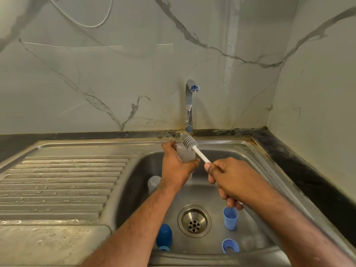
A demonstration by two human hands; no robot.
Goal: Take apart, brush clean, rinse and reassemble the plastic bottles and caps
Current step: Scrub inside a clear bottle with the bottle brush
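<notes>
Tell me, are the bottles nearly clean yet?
Not yet. The caps are already off, lying in the sink. The left hand holds one clear bottle while the right hand works the brush. The tap is dry, so rinsing and reassembling remain.

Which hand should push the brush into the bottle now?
The right hand, probably. It already grips the brush by its handle, bristles beside the bottle, which the left hand holds over the sink.
</notes>
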